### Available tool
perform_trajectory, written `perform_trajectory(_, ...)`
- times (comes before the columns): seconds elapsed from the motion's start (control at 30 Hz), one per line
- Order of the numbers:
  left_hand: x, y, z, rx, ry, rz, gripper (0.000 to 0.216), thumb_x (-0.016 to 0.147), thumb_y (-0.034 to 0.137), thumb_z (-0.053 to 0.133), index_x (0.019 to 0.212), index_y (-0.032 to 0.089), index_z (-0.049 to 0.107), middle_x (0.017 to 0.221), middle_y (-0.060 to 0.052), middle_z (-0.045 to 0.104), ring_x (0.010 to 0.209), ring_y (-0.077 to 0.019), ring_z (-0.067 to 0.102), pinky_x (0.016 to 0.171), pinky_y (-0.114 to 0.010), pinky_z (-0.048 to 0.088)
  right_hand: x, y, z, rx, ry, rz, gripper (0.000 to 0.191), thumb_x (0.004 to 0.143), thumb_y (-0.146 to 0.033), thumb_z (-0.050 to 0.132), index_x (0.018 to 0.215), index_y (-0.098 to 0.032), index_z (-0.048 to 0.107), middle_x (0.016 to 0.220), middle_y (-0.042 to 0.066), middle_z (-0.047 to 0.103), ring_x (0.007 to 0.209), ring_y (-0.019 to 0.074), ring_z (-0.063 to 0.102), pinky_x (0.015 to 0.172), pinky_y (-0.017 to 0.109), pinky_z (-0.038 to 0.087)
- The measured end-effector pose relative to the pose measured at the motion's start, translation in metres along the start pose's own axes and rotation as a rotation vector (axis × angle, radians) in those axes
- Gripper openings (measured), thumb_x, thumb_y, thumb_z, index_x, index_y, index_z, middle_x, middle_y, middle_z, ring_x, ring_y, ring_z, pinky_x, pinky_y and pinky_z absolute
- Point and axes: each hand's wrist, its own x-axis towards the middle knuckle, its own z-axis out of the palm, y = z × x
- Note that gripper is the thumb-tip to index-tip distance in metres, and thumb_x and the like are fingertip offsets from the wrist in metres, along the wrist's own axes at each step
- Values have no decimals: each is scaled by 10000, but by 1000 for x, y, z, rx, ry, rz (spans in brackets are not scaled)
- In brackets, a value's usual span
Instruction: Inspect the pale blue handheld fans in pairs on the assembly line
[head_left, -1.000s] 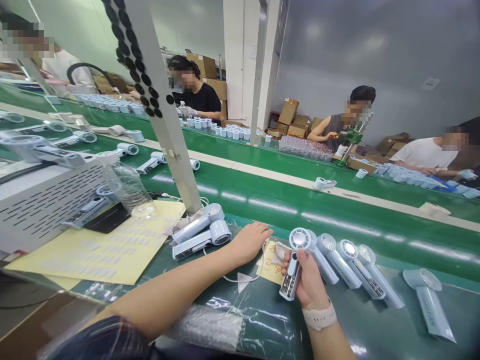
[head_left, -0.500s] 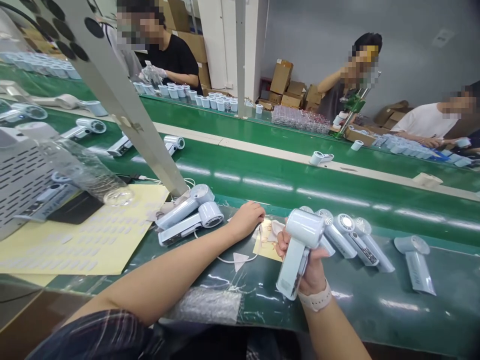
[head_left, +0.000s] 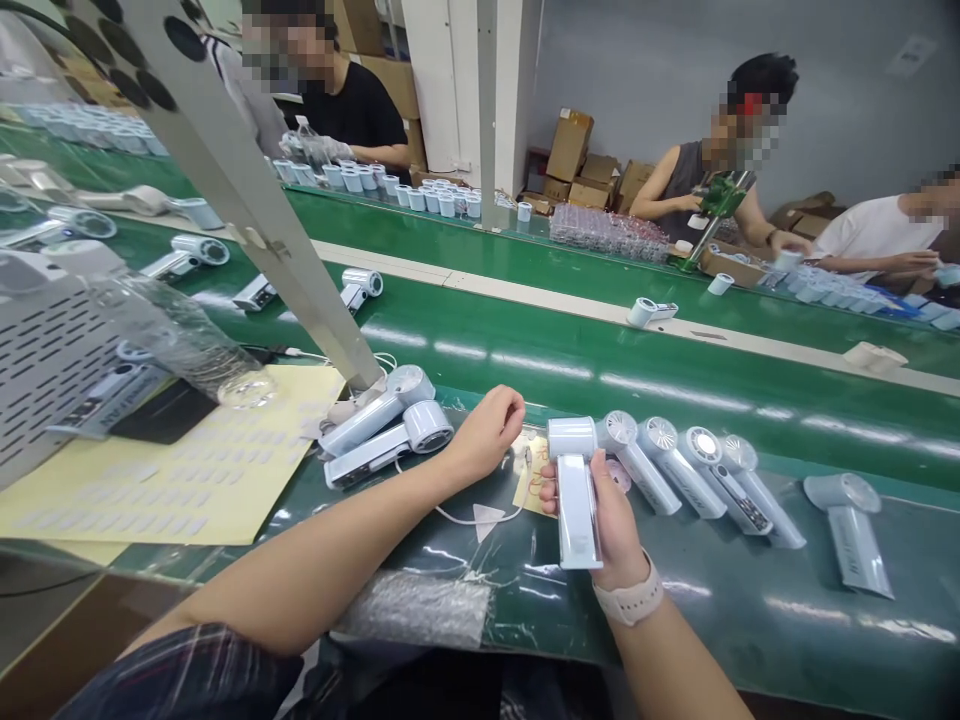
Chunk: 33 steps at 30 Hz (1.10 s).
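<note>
My right hand (head_left: 611,520) is closed round the handle of a light-blue handheld fan (head_left: 577,500), its round head at the top and the handle pointing toward me. To the left, my left hand (head_left: 491,430) is raised a little over the bench with its fingers curled in. Whatever those fingers hold, if anything, is hidden. Below it a thin white cable (head_left: 457,520) loops over the bench beside a small clear triangular piece (head_left: 487,520). A yellow paper (head_left: 529,490) lies partly behind the held fan. Several matching fans (head_left: 660,470) lean in a row just right of it.
Two fans (head_left: 390,440) lie beside a slanted metal post (head_left: 300,270). Left of them are a yellow sheet of stickers (head_left: 247,480) and a clear plastic bottle (head_left: 202,340). Bubble wrap (head_left: 420,610) lies at the near edge. Across the green conveyor (head_left: 517,335), several co-workers handle parts.
The fan in my right hand has moved left and turned more upright, uncovering the leaning fans. My left hand has lifted slightly with its fingers curled. A co-worker opposite has lowered an arm.
</note>
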Motion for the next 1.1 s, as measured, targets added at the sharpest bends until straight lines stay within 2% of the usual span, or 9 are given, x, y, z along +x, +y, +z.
perform_trajectory(0.07, -5, 3, -4, -30, 33, 58, 191, 997, 181, 402, 971, 178, 591, 972, -61, 631, 909, -203, 571, 852, -348, 493, 2, 3, -3, 4, -5, 19, 594, 729, -697, 797, 970, -158, 732, 828, 97, 781, 657, 221, 730, 604, 332, 625)
perform_trajectory(0.17, -2, 1, 6, 77, -76, 147, 202, 971, 141, 471, 1055, 156, 654, 1106, -108, 660, 1069, -248, 571, 972, -406, 469, 2, 7, -4, 0, -28, 32, 608, 746, -703, 779, 955, -134, 739, 814, 106, 782, 627, 207, 723, 579, 308, 613)
perform_trajectory(0.33, 9, -10, 27, 157, -210, 159, 212, 932, 119, 529, 792, 156, 684, 910, -101, 682, 905, -248, 596, 875, -399, 497, -1, 6, -1, -25, -22, 26, 608, 759, -713, 757, 912, -124, 745, 826, 115, 783, 607, 204, 708, 589, 316, 598)
perform_trajectory(0.5, 7, -5, 15, 88, -114, 103, 197, 943, 129, 497, 823, 170, 648, 876, -76, 669, 887, -220, 590, 861, -375, 511, -3, 4, 1, -21, 14, 25, 608, 730, -726, 768, 875, -137, 732, 793, 109, 782, 560, 201, 688, 559, 321, 586)
perform_trajectory(0.6, -6, 3, 0, -53, 31, 82, 188, 990, 200, 445, 920, 181, 618, 952, -69, 665, 933, -205, 597, 880, -365, 518, -2, 5, 2, -25, 15, -2, 598, 766, -712, 749, 891, -128, 712, 774, 108, 777, 541, 188, 689, 538, 297, 581)
perform_trajectory(0.77, -27, 16, -7, -287, 244, 295, 163, 982, 308, 543, 890, 207, 632, 1064, -78, 673, 1047, -226, 595, 975, -413, 485, -2, 8, 2, -27, -14, -4, 592, 750, -687, 782, 953, -138, 690, 781, 90, 771, 580, 204, 711, 508, 294, 583)
perform_trajectory(0.97, -25, 13, 3, -275, 325, 527, 97, 952, 236, 625, 860, 215, 645, 928, -41, 693, 1001, -211, 611, 947, -402, 495, 0, 12, 1, -87, 28, -63, 512, 784, -645, 775, 1019, -220, 613, 785, 20, 744, 639, 227, 732, 532, 335, 603)
perform_trajectory(1.03, -24, 10, 7, -346, 295, 458, 38, 925, 222, 651, 962, 219, 661, 986, -52, 700, 1031, -219, 614, 971, -417, 494, 2, 12, 0, -117, 41, -80, 514, 782, -624, 788, 1065, -246, 586, 783, 3, 738, 661, 234, 739, 559, 349, 613)
perform_trajectory(1.1, -21, 9, 13, -508, 159, 285, 243, 902, 217, 656, 1144, 219, 635, 1135, -84, 695, 1094, -234, 620, 990, -431, 501, 3, 10, 0, -152, 52, -86, 555, 776, -619, 796, 1131, -264, 561, 776, -3, 736, 652, 242, 736, 551, 355, 608)
